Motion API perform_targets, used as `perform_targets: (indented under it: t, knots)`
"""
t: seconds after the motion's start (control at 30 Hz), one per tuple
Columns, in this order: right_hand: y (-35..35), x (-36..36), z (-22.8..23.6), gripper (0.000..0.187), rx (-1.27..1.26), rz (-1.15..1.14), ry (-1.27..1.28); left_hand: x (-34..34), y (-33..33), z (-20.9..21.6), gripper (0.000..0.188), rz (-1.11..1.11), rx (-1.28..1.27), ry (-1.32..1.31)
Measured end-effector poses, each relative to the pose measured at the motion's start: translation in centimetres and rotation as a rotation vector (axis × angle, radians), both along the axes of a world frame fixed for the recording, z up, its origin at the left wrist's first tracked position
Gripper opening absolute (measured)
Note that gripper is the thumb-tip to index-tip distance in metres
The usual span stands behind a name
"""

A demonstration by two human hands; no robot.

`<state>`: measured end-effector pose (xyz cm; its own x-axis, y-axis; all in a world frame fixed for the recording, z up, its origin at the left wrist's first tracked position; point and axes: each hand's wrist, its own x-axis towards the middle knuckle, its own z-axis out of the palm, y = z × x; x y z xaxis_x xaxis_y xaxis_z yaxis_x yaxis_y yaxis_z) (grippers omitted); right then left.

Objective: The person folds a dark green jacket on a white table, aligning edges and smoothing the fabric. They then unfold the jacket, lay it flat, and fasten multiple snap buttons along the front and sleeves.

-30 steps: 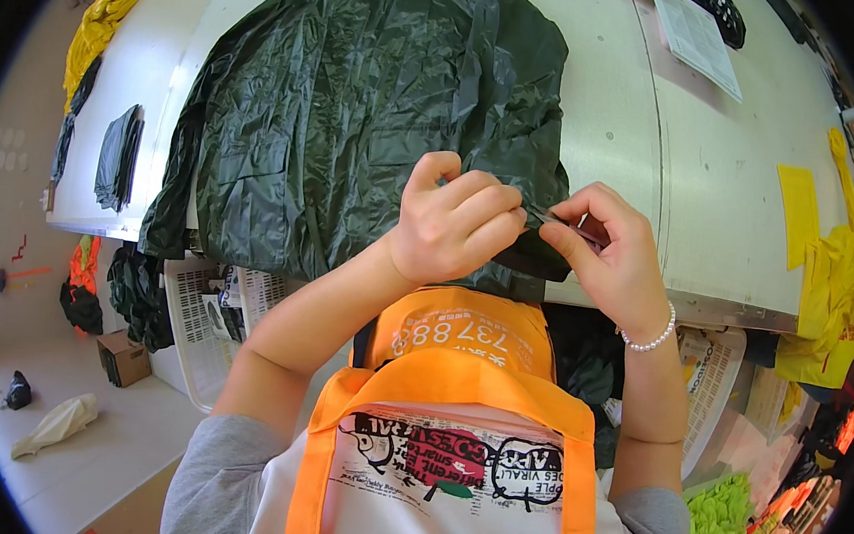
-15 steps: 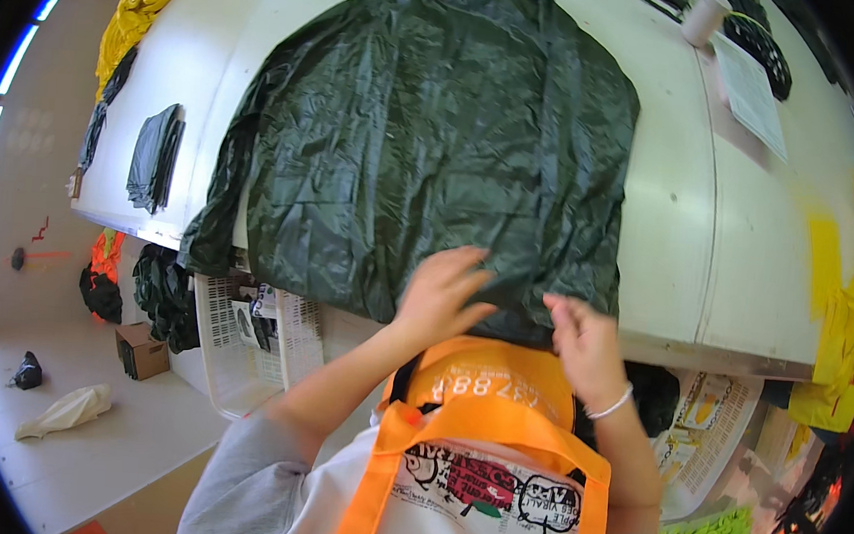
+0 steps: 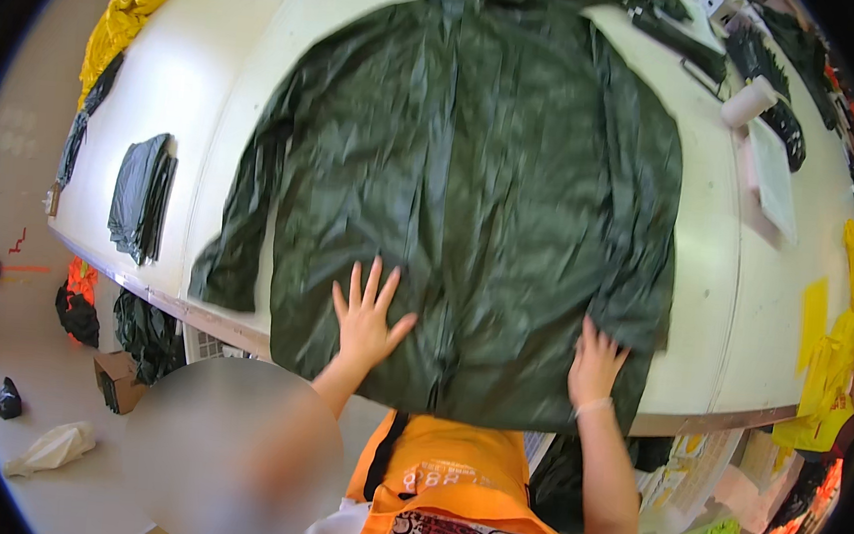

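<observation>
A dark green raincoat lies spread on a white table, its collar at the far side and its hem hanging over the near edge. My left hand rests flat on the lower left front, fingers spread wide. At the lower right, my right hand touches the coat beside the cuff of the right sleeve, fingers stretched out and slightly apart. The left sleeve lies out to the side, angled toward the near edge.
A folded dark green stack sits on the table's left part. Yellow garments lie at the far left and right. A white roll and a paper sheet are at right. A cardboard box stands on the floor.
The coat now lies nearer, its hem over the table edge and its right sleeve down along the side. My left hand has moved left and flattened; my right hand now touches the coat near the cuff.
</observation>
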<state>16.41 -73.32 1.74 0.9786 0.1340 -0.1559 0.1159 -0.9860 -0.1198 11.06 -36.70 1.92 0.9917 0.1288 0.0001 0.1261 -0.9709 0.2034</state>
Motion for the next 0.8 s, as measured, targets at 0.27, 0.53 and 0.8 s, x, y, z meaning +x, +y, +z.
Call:
perform_targets:
  t: [0.27,0.53,0.8]
  knots:
    - [1.7,16.7,-3.2,0.041,-0.191,-0.03,-0.353,17.3,3.7,-3.6,0.074,-0.038,0.066,-0.22]
    - [8.4,0.6,2.6,0.049,0.099,0.244,-0.099,10.5,0.4,-1.0,0.07,-0.245,-0.063,-0.233]
    - [7.1,-0.9,0.1,0.041,0.244,0.217,-0.272,4.6,-0.7,-0.5,0.045,-0.236,-0.361,-0.432]
